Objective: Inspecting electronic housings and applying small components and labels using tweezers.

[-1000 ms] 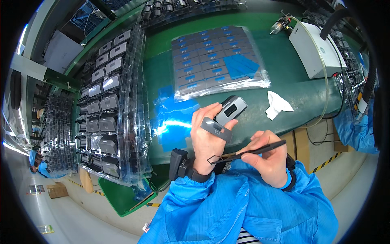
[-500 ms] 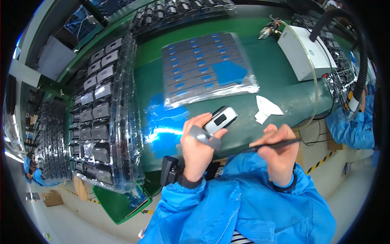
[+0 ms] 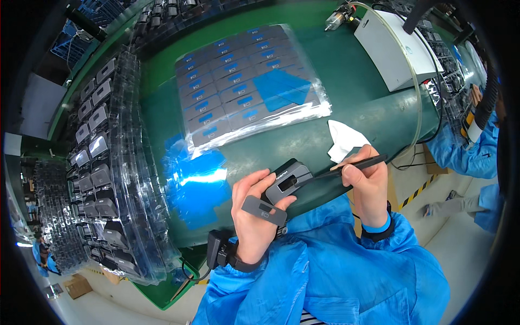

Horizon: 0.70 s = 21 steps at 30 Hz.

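Note:
My left hand [image 3: 252, 230] is closed round a small grey plastic device [image 3: 277, 190] with a dark rectangular window in its face. A thin grey cover plate [image 3: 260, 208] with a slot lies across the same hand's fingers, beside the device. My right hand [image 3: 369, 189] pinches black tweezers [image 3: 372, 161], whose tips reach the device's right end; whether they touch it I cannot tell. A crumpled white cloth [image 3: 344, 138] lies on the green mat just beyond my right hand.
Beyond my hands lies a sheet of grey plates [image 3: 233, 78] with blue film pieces [image 3: 284, 89] on it. Blue film [image 3: 200, 184] is left of my hands. Clear trays of grey devices [image 3: 100, 173] stand at the left. A white box [image 3: 392, 51] with a hose is far right.
The tweezers have come left, their tips now at the device. The device and plate have turned, and the plate now shows its flat grey face. The whole view has shifted.

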Motion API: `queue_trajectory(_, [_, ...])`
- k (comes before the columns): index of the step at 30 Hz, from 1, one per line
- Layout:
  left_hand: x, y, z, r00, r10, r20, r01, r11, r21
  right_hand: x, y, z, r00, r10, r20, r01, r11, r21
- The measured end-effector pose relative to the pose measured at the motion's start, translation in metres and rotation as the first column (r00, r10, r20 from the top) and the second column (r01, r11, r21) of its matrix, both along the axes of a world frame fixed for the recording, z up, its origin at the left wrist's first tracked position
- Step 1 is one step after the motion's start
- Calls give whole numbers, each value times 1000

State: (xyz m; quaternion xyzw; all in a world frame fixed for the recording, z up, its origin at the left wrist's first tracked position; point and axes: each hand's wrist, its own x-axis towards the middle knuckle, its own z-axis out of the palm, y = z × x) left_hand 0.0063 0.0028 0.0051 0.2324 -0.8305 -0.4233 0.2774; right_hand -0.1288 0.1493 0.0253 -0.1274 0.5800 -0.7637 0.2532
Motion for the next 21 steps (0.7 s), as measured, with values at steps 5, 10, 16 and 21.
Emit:
queue_trajectory(5, [0, 0, -2, 1000, 7, 13, -7, 1000, 17, 8, -6, -4, 1000, 25, 14, -25, 999, 44])
queue_trajectory(10, [0, -2, -5, 1000, -10, -29, 9, 999, -33, 11, -13, -2, 999, 37, 2, -37, 997, 69])
queue_trajectory(16, [2, -2, -5, 999, -6, -37, 5, 1000, -30, 8, -12, -6, 999, 46, 25, -47, 996, 76])
queue_trajectory(21, [1, -2, -5, 1000, -2, -31, 1, 999, -35, 9, -12, -6, 999, 36, 37, -39, 995, 90])
